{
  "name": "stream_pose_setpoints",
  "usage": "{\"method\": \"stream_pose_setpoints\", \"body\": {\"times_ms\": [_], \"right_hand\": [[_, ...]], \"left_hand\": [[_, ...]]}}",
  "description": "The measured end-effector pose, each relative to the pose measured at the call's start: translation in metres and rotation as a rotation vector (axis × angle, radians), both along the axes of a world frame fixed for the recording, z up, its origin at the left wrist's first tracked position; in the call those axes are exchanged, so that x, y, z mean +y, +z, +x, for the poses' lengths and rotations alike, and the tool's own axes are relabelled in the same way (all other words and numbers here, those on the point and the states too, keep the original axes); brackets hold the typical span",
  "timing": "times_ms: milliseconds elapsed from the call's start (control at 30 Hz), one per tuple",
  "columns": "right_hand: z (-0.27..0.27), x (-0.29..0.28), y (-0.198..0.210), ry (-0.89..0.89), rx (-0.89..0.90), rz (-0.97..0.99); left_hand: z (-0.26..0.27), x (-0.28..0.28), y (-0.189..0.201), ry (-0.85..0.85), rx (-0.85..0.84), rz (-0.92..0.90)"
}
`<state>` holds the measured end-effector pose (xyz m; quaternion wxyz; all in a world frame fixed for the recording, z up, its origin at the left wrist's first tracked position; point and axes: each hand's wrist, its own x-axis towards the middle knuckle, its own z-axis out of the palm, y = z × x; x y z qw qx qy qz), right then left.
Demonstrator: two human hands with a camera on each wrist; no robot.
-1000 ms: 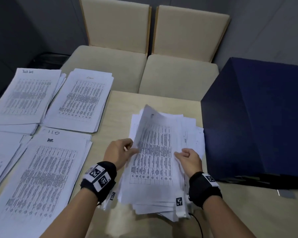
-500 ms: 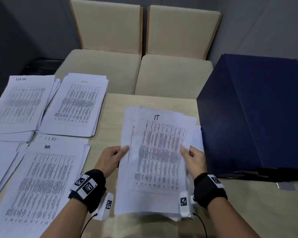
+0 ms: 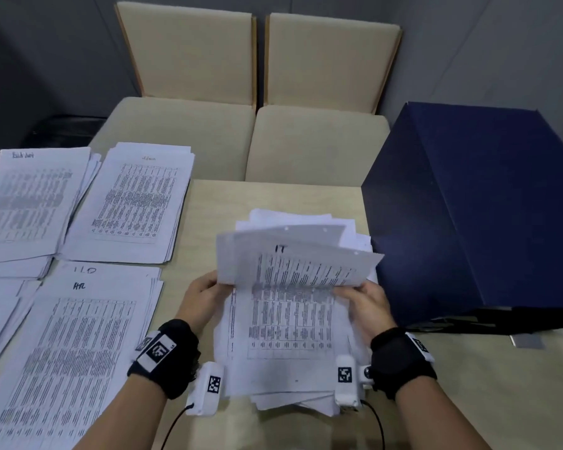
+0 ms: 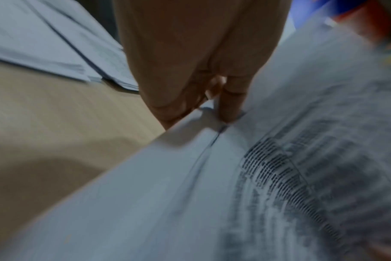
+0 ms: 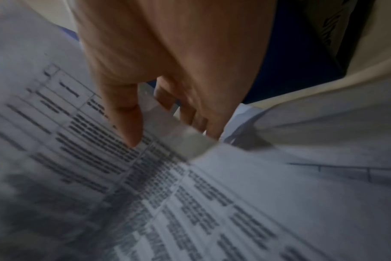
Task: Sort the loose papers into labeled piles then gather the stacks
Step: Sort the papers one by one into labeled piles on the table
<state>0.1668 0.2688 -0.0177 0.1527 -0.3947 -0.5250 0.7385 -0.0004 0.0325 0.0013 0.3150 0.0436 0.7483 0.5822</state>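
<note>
On the counter (image 3: 273,196): a loose paper heap (image 3: 290,339) lies just beside a dark blue box (image 3: 475,203).
Top sheets: the bundle marked "IT" (image 3: 293,258) is lifted and bowed above the heap.
Left hand (image 3: 199,300): fingers (image 4: 231,104) pinch the bundle's left edge.
Right hand (image 3: 368,303): thumb and fingers (image 5: 127,123) pinch its right edge.
Left side: the "HR" pile (image 3: 69,352) and the "Admin" pile (image 3: 134,203) lie flat.

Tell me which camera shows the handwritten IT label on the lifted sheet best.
The head view: the IT label is readable atop the lifted sheet both hands hold. The left and right wrist views show only blurred printed rows, no label.
</note>
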Motion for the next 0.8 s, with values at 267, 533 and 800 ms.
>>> {"method": "stream_pose_setpoints", "body": {"times_ms": [267, 533, 800], "right_hand": [[-0.003, -0.005, 0.003, -0.011, 0.007, 0.135], [0.005, -0.003, 0.001, -0.008, 0.01, 0.099], [0.0, -0.002, -0.005, 0.014, -0.074, -0.028]], "left_hand": [[-0.013, 0.01, -0.011, -0.055, -0.01, -0.199], [-0.017, 0.026, -0.024, -0.213, 0.424, -0.699], [-0.023, 0.012, 0.002, -0.395, 0.81, -0.954]]}}
